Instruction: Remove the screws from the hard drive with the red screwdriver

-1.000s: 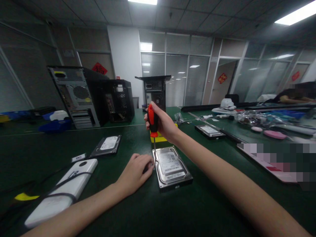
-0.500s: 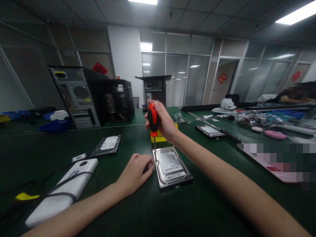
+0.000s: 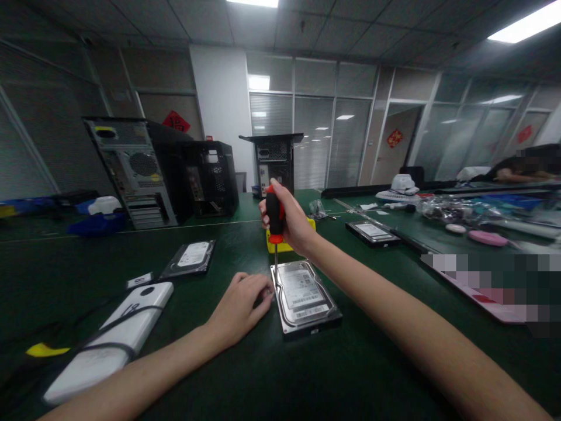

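Note:
In front of me a silver hard drive [image 3: 302, 289] lies flat, label side up, on the green tabletop. My right hand [image 3: 293, 219] is wrapped round the handle of a red and black screwdriver [image 3: 275, 216], which stands nearly upright. Its shaft runs down to the drive's left edge; the exact tip is hard to make out. My left hand [image 3: 239, 304] rests on the table with bent fingers, thumb and fingertips closed against that same left edge, close to the tip. Behind the drive, a yellow object [image 3: 284, 242] is partly hidden by my right hand.
A second hard drive [image 3: 190, 258] lies to the left, a third [image 3: 372, 232] to the right. A white strapped box [image 3: 114, 339] is near my left forearm. Computer cases [image 3: 210, 178] stand at the back. At right are a pink panel [image 3: 477, 292] and plastic bags [image 3: 447, 210].
The screwdriver handle has turned in my right hand, so more of its black side faces me. My left hand and the hard drive have stayed in place.

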